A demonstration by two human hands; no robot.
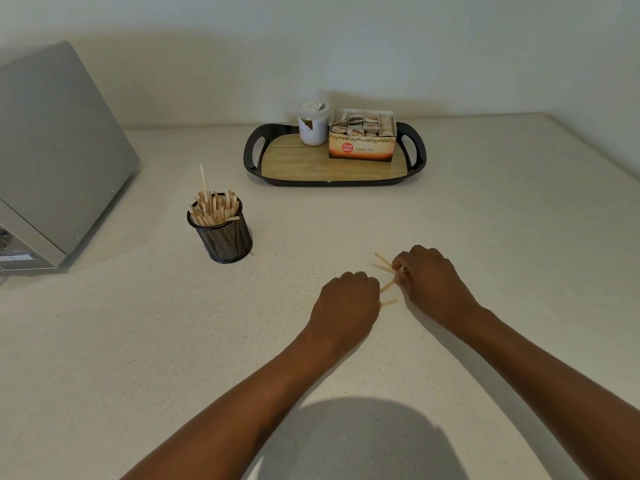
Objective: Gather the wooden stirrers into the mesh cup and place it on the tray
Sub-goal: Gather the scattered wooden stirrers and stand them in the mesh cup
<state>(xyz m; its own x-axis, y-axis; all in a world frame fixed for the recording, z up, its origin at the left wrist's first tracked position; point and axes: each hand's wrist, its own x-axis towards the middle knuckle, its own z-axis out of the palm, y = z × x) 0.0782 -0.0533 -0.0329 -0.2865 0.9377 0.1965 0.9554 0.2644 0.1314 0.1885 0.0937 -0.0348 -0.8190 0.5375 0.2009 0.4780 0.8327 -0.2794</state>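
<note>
Head view, the only 1 given: both hands work low on the pale countertop (485,209), close together, over a few loose wooden stirrers (383,265). The right hand (433,282) has its fingers curled down and seems to pinch at least 2 stirrers, whose ends fan out toward the left. The left hand (346,303) is knuckles-up, fingers curled under; 2 more stirrer ends poke out at its right edge, but whether it truly grips them or only corrals them I cannot tell.

The mesh cup (223,233) stands upright well to the left of the hands, already holding many stirrers, 1 standing taller than the rest. The tray (332,169) lies farther back, well apart from the cup, carrying a tea box (362,142) and a white jar (312,124); its front-left wood surface is bare. A grey appliance (52,150) sits at far left.

The step in hand looks like collecting the last strays. Done well, it probably means squaring the sticks into 1 parallel bundle between both hands before lifting, since thin flat sticks slip out of a loose grasp. Then drop them end-first into a gap among those in the cup, steadying its rim so it does not tip.
</note>
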